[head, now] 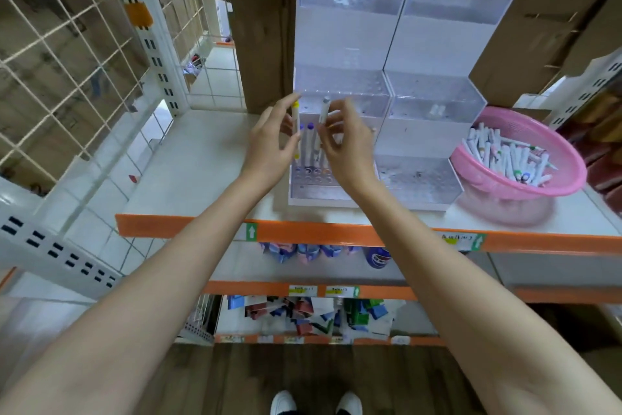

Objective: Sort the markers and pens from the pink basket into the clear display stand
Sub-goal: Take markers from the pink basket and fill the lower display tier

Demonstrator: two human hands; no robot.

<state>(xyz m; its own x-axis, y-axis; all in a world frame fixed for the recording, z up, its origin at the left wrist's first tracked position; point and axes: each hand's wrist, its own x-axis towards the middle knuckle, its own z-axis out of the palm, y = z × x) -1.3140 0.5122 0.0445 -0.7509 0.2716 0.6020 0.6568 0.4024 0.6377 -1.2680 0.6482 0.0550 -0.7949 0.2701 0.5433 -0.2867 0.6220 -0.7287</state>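
A clear stepped display stand (434,27) sits on the white top shelf, with rows of holes on each tier. Two white markers with purple caps (309,142) stand upright in its lowest left tier. My left hand (269,142) holds a white marker with a yellow cap (296,125) upright in front of that tier. My right hand (346,142) holds a white marker with a grey cap (323,112) upright just right of the standing ones. The pink basket (568,162), at the stand's right, is heaped with many white markers (505,155).
The top shelf (188,172) has an orange front edge. A white wire-grid panel (67,54) and slotted post stand at the left. Cardboard boxes rise behind the stand. Lower shelves hold small coloured items. My white shoes show on the wooden floor.
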